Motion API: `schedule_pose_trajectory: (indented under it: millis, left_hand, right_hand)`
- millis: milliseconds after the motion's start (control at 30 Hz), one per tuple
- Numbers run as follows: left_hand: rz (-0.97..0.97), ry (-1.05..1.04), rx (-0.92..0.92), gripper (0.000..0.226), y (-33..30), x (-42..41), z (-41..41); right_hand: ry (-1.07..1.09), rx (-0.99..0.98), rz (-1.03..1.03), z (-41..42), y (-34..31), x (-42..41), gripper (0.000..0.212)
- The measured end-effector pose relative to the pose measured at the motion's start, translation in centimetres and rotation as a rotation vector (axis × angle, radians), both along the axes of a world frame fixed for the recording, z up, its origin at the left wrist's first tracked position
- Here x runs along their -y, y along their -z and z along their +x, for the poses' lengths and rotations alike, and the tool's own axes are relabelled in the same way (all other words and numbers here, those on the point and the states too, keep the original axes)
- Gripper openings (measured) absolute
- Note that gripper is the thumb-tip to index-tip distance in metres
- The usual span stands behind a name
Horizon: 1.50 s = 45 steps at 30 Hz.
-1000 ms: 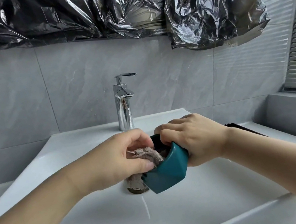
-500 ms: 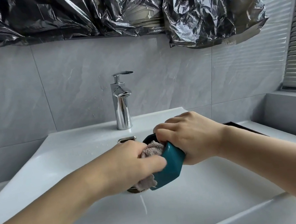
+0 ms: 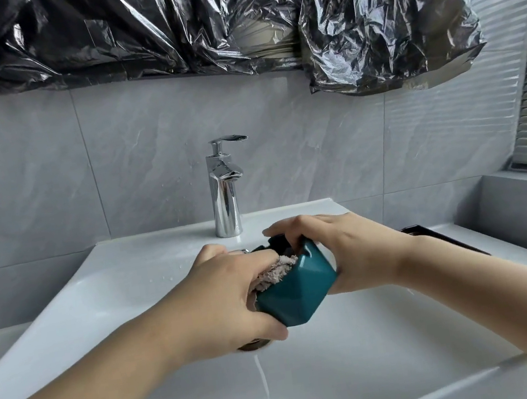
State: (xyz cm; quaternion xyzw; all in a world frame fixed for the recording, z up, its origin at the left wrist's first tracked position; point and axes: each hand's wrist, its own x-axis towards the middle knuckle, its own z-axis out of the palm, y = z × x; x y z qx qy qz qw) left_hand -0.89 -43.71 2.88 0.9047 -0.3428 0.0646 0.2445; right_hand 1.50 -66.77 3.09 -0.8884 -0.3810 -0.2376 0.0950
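Note:
A teal faceted cup is held tilted over the white sink basin. My right hand grips the cup from the right, fingers curled over its rim. My left hand pinches a grey-pink cloth against the cup's left rim, with the thumb under the cup's lower side. Most of the cloth is hidden by my left hand. The cup's inside is mostly hidden.
A chrome faucet stands on the sink's back ledge, its water off. The drain shows just below my left hand. A dark tray edge lies on the right counter. Crumpled black plastic hangs above the grey tiled wall.
My left hand slid the cloth from inside the cup's mouth to its left rim, and its thumb went under the cup. The cup turned, so more of its teal side faces me.

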Motion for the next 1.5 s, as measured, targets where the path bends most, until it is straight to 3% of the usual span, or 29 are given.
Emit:
schedule_pose_trajectory:
  millis: [167,267,433,567,700,800,900,1033,1133,1267,1500]
  left_hand:
    - [-0.118,0.141,-0.134,0.034,0.3,-0.1,0.0]
    - [-0.156,0.130,-0.205,0.042,0.1,0.2,-0.1]
    - [-0.249,0.120,-0.290,0.052,-1.5,0.1,-1.1]
    - [-0.098,0.064,-0.199,0.055,-4.1,-0.7,-4.4]
    - [0.111,0.043,0.124,0.052,-7.3,-1.8,-9.3]
    - [0.188,0.080,0.241,0.047,-9.0,-3.2,-13.4]
    - [0.227,0.112,0.284,0.045,-9.2,-5.2,-17.5]
    - [0.330,0.128,0.326,0.045,-6.9,-9.1,-21.9]
    - [0.445,0.111,0.348,0.039,-4.0,-12.4,-24.0]
    - [0.567,0.107,0.363,0.034,-0.7,-16.9,-26.0]
    - [0.709,0.010,0.265,0.044,2.7,-26.1,-25.8]
  right_hand:
    - [0.046,-0.017,-0.046,0.0,0.0,0.0,0.044]
    - [0.070,0.060,-0.083,-0.3,-0.2,-0.1,0.050]
    - [0.131,0.234,-0.114,-1.7,-1.4,-0.9,0.040]
    - [0.101,0.234,-0.054,-4.4,-2.4,-1.6,0.043]
    - [0.096,0.291,0.064,-8.7,-4.0,-3.0,0.046]
    - [0.079,0.309,0.157,-12.7,-4.6,-4.7,0.036]
    - [0.003,0.244,0.199,-17.2,-4.4,-6.6,0.031]
    - [-0.120,0.140,0.081,-22.1,-2.0,-9.4,0.041]
    - [-0.186,0.093,-0.023,-24.2,0.9,-12.2,0.031]
    - [-0.243,0.042,-0.039,-25.5,4.9,-16.7,0.030]
    - [-0.300,-0.016,-0.006,-24.6,9.1,-26.9,0.036]
